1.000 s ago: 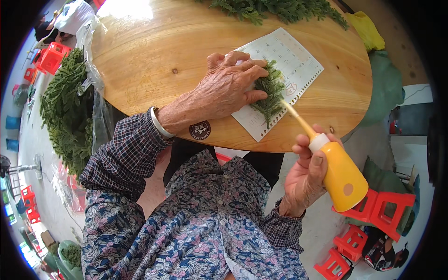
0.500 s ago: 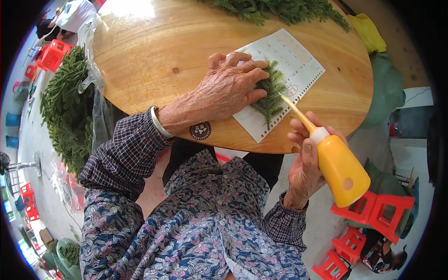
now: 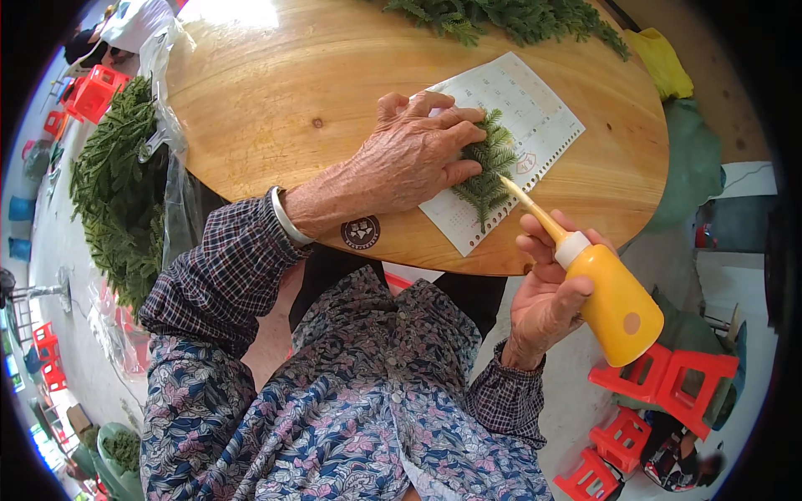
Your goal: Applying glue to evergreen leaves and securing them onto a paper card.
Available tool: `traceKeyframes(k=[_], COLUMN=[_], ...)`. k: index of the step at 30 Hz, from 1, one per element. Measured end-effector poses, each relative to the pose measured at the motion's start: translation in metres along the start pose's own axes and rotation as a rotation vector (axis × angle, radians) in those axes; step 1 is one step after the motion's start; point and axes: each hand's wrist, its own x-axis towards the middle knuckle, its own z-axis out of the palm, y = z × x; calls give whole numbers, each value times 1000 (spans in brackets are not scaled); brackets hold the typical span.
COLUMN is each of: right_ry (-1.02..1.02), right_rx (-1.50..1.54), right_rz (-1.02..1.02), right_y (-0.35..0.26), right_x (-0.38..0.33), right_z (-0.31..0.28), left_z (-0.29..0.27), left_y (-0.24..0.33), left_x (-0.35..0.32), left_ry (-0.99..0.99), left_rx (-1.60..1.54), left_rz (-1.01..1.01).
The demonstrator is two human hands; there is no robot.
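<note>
Count: one yellow squeeze bottle [image 3: 616,301], one green sprig [image 3: 487,171], one printed paper sheet [image 3: 535,108], two hands.

Your left hand [image 3: 418,159] lies flat, fingers spread and extended, pressing the sprig onto the sheet; fingertips cover the sprig's 9 o'clock side. It grips nothing, just pins.

Your right hand [image 3: 547,292] is closed around the bottle's neck and body, bottle tilted, its long nozzle aimed toward 11 o'clock. The nozzle tip is at the sprig's lower edge, touching it or just short of it; can't tell which. The sprig sits at 11 o'clock from your right hand, directly under your left fingers.

Surface: round wooden tabletop [image 3: 292,92], more green sprigs piled along its 12 o'clock edge [image 3: 510,17]. At 9 o'clock, a big heap of greenery [image 3: 117,200] beside clear plastic [image 3: 171,167]. Red plastic stools [image 3: 668,392] at 4 o'clock on a pale floor, more at 10 o'clock.
</note>
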Motion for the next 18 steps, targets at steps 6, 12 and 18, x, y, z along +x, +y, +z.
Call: traceKeyframes(k=[6, 12, 18], right_ry=[61, 79, 58], right_rx=[-57, -84, -92], right_rz=[31, 54, 65], right_y=[-4, -2, -3], right_x=[1, 2, 3], right_z=[2, 2, 7], left_z=[-1, -3, -1], left_y=[1, 2, 2], left_x=[0, 0, 0], left_ry=[-52, -62, -52], left_rx=[-8, 22, 19], left_rz=[-42, -45, -42])
